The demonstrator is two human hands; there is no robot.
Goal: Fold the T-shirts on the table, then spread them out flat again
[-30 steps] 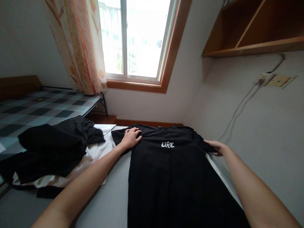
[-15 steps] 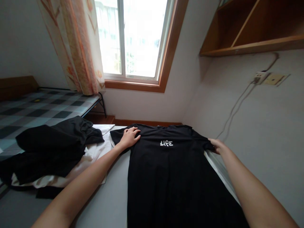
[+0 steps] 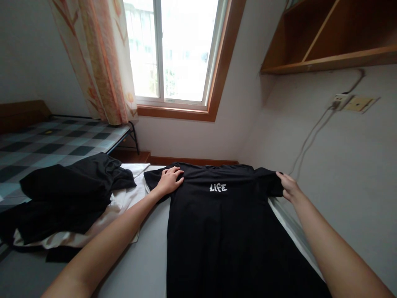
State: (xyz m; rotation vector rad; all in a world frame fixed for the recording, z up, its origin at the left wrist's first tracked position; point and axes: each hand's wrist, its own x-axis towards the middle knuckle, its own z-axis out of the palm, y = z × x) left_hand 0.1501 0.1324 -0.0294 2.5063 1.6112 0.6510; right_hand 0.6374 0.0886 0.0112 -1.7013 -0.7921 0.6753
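A black T-shirt [image 3: 223, 231] with white "LiFE" lettering lies spread flat on a grey bed surface [image 3: 139, 265]. My left hand [image 3: 170, 180] rests flat on the shirt's left shoulder, fingers spread. My right hand [image 3: 287, 186] pinches the edge of the shirt's right sleeve and holds it lifted a little off the bed, close to the wall.
A heap of black clothes [image 3: 62, 194] lies over a white garment [image 3: 120, 203] to the left. Beyond stands a second bed with a checked cover [image 3: 52, 142]. A curtain [image 3: 96, 62] and window are at the back. Wooden shelf [image 3: 325, 41], wall socket [image 3: 344, 101] and cable on the right wall.
My right hand has closed on the right sleeve's edge and drawn it up and outward toward the wall. My left hand has stayed on the left shoulder.
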